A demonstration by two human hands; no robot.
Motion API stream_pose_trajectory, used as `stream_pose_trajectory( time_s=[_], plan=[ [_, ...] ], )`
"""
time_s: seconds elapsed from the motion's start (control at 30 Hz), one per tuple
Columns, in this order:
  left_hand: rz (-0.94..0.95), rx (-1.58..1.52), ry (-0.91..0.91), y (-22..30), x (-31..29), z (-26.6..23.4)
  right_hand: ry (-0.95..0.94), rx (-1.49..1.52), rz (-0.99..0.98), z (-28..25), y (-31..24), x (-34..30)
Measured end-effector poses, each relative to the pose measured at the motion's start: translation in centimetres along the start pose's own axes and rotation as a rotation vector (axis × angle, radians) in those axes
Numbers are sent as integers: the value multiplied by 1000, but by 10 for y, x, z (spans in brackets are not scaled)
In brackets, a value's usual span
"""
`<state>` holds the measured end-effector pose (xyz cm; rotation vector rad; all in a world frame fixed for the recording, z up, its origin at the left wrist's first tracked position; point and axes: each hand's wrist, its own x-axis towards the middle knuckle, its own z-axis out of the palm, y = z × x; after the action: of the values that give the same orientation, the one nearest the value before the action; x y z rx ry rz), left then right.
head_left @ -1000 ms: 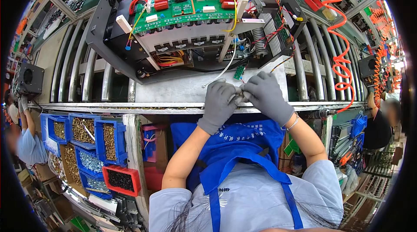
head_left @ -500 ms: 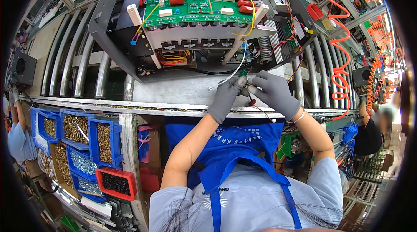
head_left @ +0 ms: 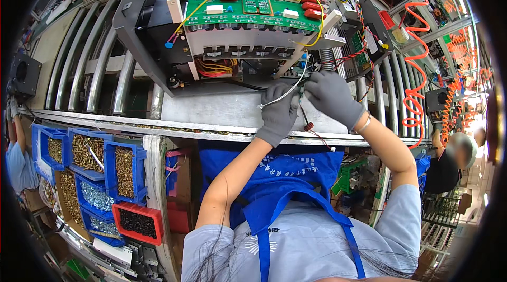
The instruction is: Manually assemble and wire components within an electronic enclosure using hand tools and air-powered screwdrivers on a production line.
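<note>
Nearest, the blue apron covers the person's front; to its left, blue bins of small brass-coloured and silvery hardware stand beside a red bin of black pieces. Beyond the front rail, a bare metal plate lies on the roller conveyor. A thin dark lead with a red coil runs down from between the hands, its pale end over the rail. The gloved left hand and right hand meet just before an open dark chassis, fingers curled and close together; whether they grip the lead is hidden. A white cable passes across the left hand. Above, a green circuit board tops the chassis, and farther right hangs a coiled orange hose.
</note>
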<state>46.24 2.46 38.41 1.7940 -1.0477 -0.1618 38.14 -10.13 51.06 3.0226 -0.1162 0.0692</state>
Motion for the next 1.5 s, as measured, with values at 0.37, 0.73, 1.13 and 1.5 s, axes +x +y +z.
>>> stream_pose_trajectory(
  time_s=[0.37, 0.73, 1.13, 1.5],
  plan=[
    [179, 338, -26, -10, 0, 16, -108, -142, -3, 64, 62, 37],
    [242, 326, -187, -13, 0, 6, -180, -408, -177, 45, 57, 45],
    [263, 349, -245, -16, -1, 6, -89, -428, -173, 58, 71, 39],
    [270, 207, -221, -23, -1, 8, -99, -311, -155, 61, 76, 32]
  ],
)
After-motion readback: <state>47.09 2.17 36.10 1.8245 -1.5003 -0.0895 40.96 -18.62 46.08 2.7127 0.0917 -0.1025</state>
